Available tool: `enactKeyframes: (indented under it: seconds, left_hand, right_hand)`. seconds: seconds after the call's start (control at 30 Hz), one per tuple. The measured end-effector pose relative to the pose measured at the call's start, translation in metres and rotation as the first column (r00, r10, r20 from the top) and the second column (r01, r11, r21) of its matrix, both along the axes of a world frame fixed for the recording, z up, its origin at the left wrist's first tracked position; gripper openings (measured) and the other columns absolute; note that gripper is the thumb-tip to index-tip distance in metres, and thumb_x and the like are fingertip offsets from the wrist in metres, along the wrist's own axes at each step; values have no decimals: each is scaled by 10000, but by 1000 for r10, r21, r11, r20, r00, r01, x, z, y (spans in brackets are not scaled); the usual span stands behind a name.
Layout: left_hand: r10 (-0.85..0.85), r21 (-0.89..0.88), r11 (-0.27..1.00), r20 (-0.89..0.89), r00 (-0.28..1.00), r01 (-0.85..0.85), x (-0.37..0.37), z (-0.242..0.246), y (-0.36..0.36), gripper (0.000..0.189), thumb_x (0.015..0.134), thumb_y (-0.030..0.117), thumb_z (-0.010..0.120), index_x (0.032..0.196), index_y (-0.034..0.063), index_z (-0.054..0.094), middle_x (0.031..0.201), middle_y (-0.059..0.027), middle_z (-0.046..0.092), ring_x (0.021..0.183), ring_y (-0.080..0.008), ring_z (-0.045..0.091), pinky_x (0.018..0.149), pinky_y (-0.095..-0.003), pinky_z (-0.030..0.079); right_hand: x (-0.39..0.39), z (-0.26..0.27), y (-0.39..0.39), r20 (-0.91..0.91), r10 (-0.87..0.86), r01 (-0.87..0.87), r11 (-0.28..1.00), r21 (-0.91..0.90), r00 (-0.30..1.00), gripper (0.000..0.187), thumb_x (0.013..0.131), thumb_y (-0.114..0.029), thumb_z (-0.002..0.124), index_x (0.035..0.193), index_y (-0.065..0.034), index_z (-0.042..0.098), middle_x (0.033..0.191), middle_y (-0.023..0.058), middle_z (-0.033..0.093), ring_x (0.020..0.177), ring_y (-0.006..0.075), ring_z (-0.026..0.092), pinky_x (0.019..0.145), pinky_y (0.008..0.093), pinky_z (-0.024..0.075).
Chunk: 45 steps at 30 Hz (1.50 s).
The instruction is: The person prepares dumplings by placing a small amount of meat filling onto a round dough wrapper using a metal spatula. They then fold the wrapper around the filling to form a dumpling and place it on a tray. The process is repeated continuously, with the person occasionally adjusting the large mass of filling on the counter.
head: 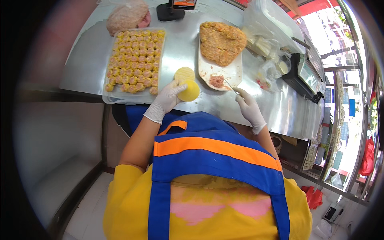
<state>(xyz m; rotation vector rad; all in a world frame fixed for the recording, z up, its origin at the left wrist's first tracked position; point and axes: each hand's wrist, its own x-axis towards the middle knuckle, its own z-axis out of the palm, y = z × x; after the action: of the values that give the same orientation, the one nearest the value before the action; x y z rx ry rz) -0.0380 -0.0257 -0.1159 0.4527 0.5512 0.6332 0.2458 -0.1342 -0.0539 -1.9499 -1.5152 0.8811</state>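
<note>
My gloved left hand (169, 97) holds a round yellow dumpling wrapper (189, 91) between thumb and fingers. Just behind it, a stack of like wrappers (184, 74) lies on the steel table. My right hand (247, 105), also gloved, grips a thin metal tool (231, 86); its tip reaches a small heap of pink minced meat (216, 81) on a white tray (220, 71). A large mound of orange-brown filling (222, 43) covers the tray's far part. To the left, rows of yellow open-topped dumplings (135, 60) fill most of a clear plastic tray (127, 99).
A bag of pinkish meat (127, 16) lies at the far left, beside a black stand (170, 12) bearing a screen. On the right are a clear plastic bin (274, 25), plastic bags (267, 73) and a black scale (303, 78). The steel table's front edge (207, 115) runs before me.
</note>
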Motion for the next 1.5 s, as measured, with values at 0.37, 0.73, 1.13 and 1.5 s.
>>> enactKeyframes:
  seconds: [0.37, 0.73, 1.13, 1.5]
  left_hand:
    - [9, 70, 997, -494, 869, 30, 80, -40, -8, 346, 935, 107, 492, 1239, -59, 513, 1082, -159, 621, 960, -240, 631, 786, -324, 534]
    - [99, -322, 931, -238, 966, -175, 103, -6, -5, 393, 1009, 89, 365, 1343, -118, 348, 1316, -223, 481, 1194, -330, 532, 1036, -446, 458]
    - [232, 630, 763, -477, 848, 145, 93, -54, -17, 327, 865, 95, 680, 1156, -3, 568, 1069, -156, 670, 1001, -287, 648, 840, -332, 514]
    - [164, -49, 984, -145, 976, -172, 57, -48, -23, 368, 1018, 194, 440, 1207, -118, 482, 1223, -202, 552, 1162, -266, 547, 1026, -397, 436]
  right_hand:
    - [-8, -2, 35, 358, 278, -226, 957, -181, 891, 372, 919, -165, 430, 1245, -108, 600, 979, 225, 667, 936, 384, 635, 836, 467, 494]
    - [-15, -2, 4, 100, 296, -286, 953, -103, 950, 358, 889, -149, 503, 1223, -105, 624, 956, 232, 654, 924, 376, 623, 824, 449, 495]
    - [-27, 5, 23, 166, 231, -208, 967, -144, 959, 386, 889, -133, 455, 1246, -102, 599, 939, 245, 654, 885, 400, 630, 816, 480, 489]
    - [-20, 12, -3, 159, 360, -364, 931, -7, 919, 289, 880, -166, 572, 1151, -155, 672, 868, 132, 646, 808, 320, 641, 735, 407, 521]
